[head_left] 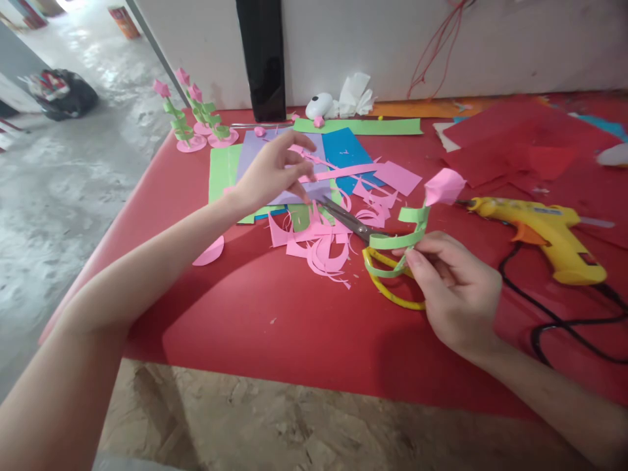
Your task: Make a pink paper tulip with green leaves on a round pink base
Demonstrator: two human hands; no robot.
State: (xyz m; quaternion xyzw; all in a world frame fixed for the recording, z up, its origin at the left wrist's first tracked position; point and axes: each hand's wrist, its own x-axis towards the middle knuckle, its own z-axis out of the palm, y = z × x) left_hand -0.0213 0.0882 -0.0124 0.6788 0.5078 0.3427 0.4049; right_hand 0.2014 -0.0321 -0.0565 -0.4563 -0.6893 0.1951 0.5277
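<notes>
Head view: paper craft is spreading across a red table, seen from above the person's own arms.
Right hand: the right hand is pinching the lower coil of a paper flower, thumb and fingertips pressed together on the green strip.
Paper flower: one, standing roughly upright, its long axis rising from the fingers up and slightly right to a pink bud; the green stem is spiralling below it.
Left hand: the left hand is reaching forward over the coloured paper sheets, fingers loosely curled and pinching a thin pink strip.
Spatial relation: the flower is sitting well right of the left hand and directly in the right hand, which is the nearer one.
Scissors: one pair, yellow handles lying under the flower, blades pointing toward the left hand.
Glue gun: one, yellow, lying just right of the flower.
Finished flowers: three seem to be standing at the far left corner.
Scraps: pink offcuts are lying between the hands.
</notes>
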